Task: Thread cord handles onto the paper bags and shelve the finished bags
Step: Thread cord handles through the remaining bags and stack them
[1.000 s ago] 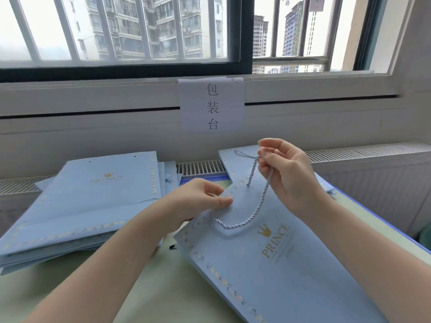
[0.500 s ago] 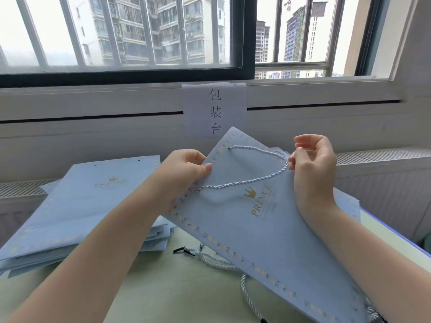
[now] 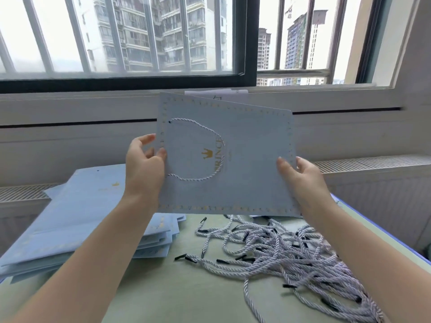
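A flat light-blue paper bag [image 3: 245,164] with a gold crown logo is held up in the air in front of the window wall, turned on its side. A white twisted cord handle [image 3: 205,134] loops across its face from a hole near the bag's left edge. My left hand [image 3: 144,164] pinches the bag's left edge, thumb in front. At the lower right edge my right hand [image 3: 300,176] grips the bag with its thumb on the front face.
A stack of flat blue bags [image 3: 77,220] lies at the left on the green table [image 3: 186,287]. A heap of loose white cords with black tips [image 3: 286,255] sprawls at the right. A radiator ledge [image 3: 373,162] and window sill run behind.
The bag has been lifted off the table and turned upright on its side. My right hand let go of the cord and moved to the bag's lower right edge. The cord heap beneath is uncovered.
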{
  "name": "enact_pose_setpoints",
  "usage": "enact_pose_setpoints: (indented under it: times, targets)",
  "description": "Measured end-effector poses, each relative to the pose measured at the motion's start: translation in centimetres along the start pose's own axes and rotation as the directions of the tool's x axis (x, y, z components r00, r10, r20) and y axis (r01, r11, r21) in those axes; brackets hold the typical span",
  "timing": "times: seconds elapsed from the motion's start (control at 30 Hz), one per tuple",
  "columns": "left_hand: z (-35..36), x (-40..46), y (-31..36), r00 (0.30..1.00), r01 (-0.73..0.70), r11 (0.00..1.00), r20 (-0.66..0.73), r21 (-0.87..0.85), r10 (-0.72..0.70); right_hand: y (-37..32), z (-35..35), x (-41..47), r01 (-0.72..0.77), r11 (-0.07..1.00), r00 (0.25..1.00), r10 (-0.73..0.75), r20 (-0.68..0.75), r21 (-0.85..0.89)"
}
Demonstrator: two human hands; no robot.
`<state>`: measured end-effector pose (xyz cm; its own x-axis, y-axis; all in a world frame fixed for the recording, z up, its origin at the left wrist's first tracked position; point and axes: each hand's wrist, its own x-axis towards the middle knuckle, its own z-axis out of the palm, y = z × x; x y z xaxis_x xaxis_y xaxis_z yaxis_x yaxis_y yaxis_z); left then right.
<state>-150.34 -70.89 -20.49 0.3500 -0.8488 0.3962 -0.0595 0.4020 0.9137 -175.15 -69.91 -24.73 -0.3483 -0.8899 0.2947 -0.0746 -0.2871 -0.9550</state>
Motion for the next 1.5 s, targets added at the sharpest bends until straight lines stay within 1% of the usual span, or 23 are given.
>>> enact_pose_setpoints:
  times: [0.07, 0.13, 0.2, 0.23, 0.3, 0.33, 0.37, 0.43, 0.5, 0.53, 0.6, 0.67, 0.73, 0.8, 0.87, 0.9, 0.97, 1.0, 1.07, 1.13, 1.23, 1.4, 1.5]
  targets:
    - [-0.1, 0.2, -0.4, 0.998, -0.059, 0.997, -0.009, 0.055, 0.059, 0.0, 0.1, -0.3, 0.044, 0.992, 0.998, -0.049, 0.04, 0.114]
    - [-0.1, 0.4, -0.9, 0.995, -0.098, 0.982, 0.027, 0.162, 0.095, -0.3, 0.2, -0.5, 0.195, 0.966, 0.98, -0.186, -0.068, 0.167]
    - [0.2, 0.3, -1.1, 0.986, -0.162, 0.937, 0.087, 0.308, 0.142, -0.8, 0.3, -0.9, 0.396, 0.907, 0.915, -0.375, -0.153, 0.145]
    - [0.4, 0.1, -0.9, 0.981, -0.178, 0.936, 0.133, 0.304, 0.143, -1.1, 0.5, -1.2, 0.493, 0.864, 0.865, -0.476, -0.159, 0.097]
    - [0.8, -0.6, 0.1, 0.97, -0.088, 0.991, 0.234, 0.101, 0.063, -1.5, 1.1, -1.9, 0.639, 0.769, 0.762, -0.636, -0.121, -0.021]
    - [1.0, -0.8, 0.7, 0.959, 0.042, 0.997, 0.282, -0.057, -0.024, -1.6, 1.5, -2.3, 0.702, 0.707, 0.704, -0.707, -0.066, -0.083]
    - [1.0, -0.8, 1.2, 0.939, 0.187, 0.961, 0.326, -0.205, -0.113, -1.6, 1.8, -2.8, 0.769, 0.623, 0.631, -0.776, 0.017, -0.144]
    - [0.6, -0.6, 1.9, 0.87, 0.41, 0.828, 0.437, -0.382, -0.229, -0.9, 2.1, -3.4, 0.893, 0.387, 0.438, -0.864, 0.249, -0.228]
    - [-0.1, -0.7, 2.3, 0.799, 0.532, 0.733, 0.54, -0.425, -0.266, 0.1, 2.3, -3.5, 0.944, 0.179, 0.291, -0.846, 0.447, -0.276]
    - [-0.5, -0.9, 2.5, 0.777, 0.556, 0.728, 0.56, -0.4, -0.286, 0.4, 2.4, -3.5, 0.948, 0.122, 0.261, -0.826, 0.499, -0.292]
    - [-1.0, -1.3, 2.9, 0.779, 0.538, 0.783, 0.539, -0.314, -0.319, 0.6, 2.6, -3.6, 0.949, 0.07, 0.241, -0.787, 0.568, -0.306]
    - [-1.2, -1.3, 3.0, 0.788, 0.523, 0.828, 0.485, -0.203, -0.379, 0.3, 2.7, -3.8, 0.953, 0.086, 0.255, -0.744, 0.618, -0.289]
    - [-1.2, -1.0, 2.7, 0.811, 0.515, 0.847, 0.397, -0.135, -0.43, -0.1, 2.6, -4.2, 0.946, 0.187, 0.312, -0.75, 0.584, -0.266]
    - [-1.1, -0.5, 2.3, 0.842, 0.477, 0.871, 0.347, -0.119, -0.414, -0.3, 2.5, -4.5, 0.905, 0.279, 0.406, -0.797, 0.448, -0.322]
    - [-1.1, -0.1, 1.9, 0.856, 0.443, 0.892, 0.338, -0.09, -0.391, -0.6, 2.4, -4.2, 0.775, 0.352, 0.553, -0.78, 0.293, -0.525]
    - [-1.1, 0.0, 1.7, 0.863, 0.426, 0.903, 0.33, -0.064, -0.384, -0.6, 2.2, -3.8, 0.659, 0.395, 0.67, -0.695, 0.261, -0.64]
    - [-1.1, 0.3, 1.2, 0.875, 0.393, 0.919, 0.313, -0.011, -0.37, -0.3, 1.7, -2.7, 0.413, 0.38, 0.888, -0.372, 0.272, -0.828]
    - [-1.1, 0.3, 1.1, 0.877, 0.384, 0.923, 0.308, 0.007, -0.368, 0.0, 1.3, -2.1, 0.334, 0.338, 0.94, -0.187, 0.285, -0.88]
    - [-1.1, 0.5, 0.9, 0.875, 0.393, 0.919, 0.297, 0.027, -0.383, 0.5, 0.7, -1.5, 0.298, 0.285, 0.94, 0.079, 0.332, -0.911]
    - [-1.4, 0.7, 0.7, 0.864, 0.426, 0.904, 0.287, 0.02, -0.413, 0.5, 0.3, -1.4, 0.315, 0.286, 0.904, 0.198, 0.378, -0.905]
    - [-1.8, 0.9, 0.5, 0.865, 0.441, 0.897, 0.277, -0.023, -0.418, -0.2, 0.0, -1.5, 0.334, 0.308, 0.863, 0.28, 0.421, -0.891]
    - [-1.8, 0.9, -0.1, 0.899, 0.386, 0.919, 0.257, -0.078, -0.355, -0.3, -0.2, -2.0, 0.344, 0.26, 0.804, 0.414, 0.426, -0.902]
    - [-1.8, 0.8, -0.4, 0.905, 0.373, 0.924, 0.255, -0.087, -0.342, -0.3, -0.3, -2.1, 0.364, 0.255, 0.781, 0.44, 0.442, -0.896]
